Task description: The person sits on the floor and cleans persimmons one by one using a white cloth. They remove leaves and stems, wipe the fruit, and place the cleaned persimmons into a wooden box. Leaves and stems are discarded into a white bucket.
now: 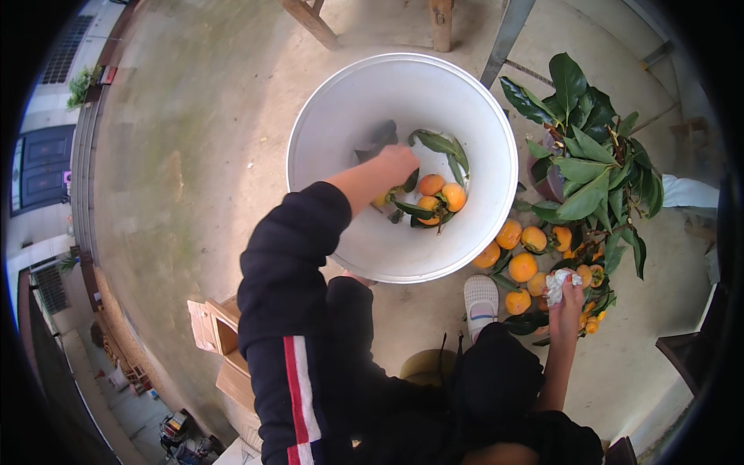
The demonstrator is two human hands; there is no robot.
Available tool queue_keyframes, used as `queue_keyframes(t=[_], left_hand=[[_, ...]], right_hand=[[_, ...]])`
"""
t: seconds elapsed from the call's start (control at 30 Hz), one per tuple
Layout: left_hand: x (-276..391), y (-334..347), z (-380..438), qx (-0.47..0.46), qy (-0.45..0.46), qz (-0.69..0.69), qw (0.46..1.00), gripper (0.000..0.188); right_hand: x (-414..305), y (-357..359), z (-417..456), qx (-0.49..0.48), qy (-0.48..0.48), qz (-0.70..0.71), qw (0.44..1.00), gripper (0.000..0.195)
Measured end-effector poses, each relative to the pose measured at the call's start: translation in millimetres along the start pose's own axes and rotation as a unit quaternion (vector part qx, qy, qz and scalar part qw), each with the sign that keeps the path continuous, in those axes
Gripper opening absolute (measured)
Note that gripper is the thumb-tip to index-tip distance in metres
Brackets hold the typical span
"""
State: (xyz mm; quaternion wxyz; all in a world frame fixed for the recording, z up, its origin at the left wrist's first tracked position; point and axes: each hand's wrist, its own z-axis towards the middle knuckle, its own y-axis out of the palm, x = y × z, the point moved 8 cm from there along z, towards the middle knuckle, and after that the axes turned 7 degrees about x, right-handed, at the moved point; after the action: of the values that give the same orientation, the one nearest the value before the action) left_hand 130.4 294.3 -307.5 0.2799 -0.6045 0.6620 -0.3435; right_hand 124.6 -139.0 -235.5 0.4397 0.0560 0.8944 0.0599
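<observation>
My left hand reaches down inside a large pale round tub. Its fingers are curled among green leaves; whether they grip a stem cannot be seen. Just beyond it, a few orange persimmons with leaves rest on the tub's bottom, and another is partly hidden by my forearm. Leafy twigs lie farther back in the tub. On the right, my right hand holds a crumpled white wad, perhaps tissue or thin plastic. Below that hand, several persimmons are spread over the concrete floor.
A heap of leafy branches rises right of the tub, over a purplish container. My shoe is close to the fruit. An open cardboard box sits at left. Wooden legs and a metal post stand beyond the tub.
</observation>
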Motion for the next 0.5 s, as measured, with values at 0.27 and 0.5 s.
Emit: queue_keyframes(t=[0.27, 0.5], left_hand=[[-35.5, 27.1, -21.8, 0.087, 0.078, 0.116, 0.986, 0.034], [-9.7, 33.6, -9.2, 0.159, 0.228, 0.291, 0.915, 0.025]], right_hand=[[15.1, 7.3, -0.1, -0.031, 0.017, -0.003, 0.999, 0.020], [13.5, 13.4, -9.8, -0.035, 0.021, -0.012, 0.999, 0.020]])
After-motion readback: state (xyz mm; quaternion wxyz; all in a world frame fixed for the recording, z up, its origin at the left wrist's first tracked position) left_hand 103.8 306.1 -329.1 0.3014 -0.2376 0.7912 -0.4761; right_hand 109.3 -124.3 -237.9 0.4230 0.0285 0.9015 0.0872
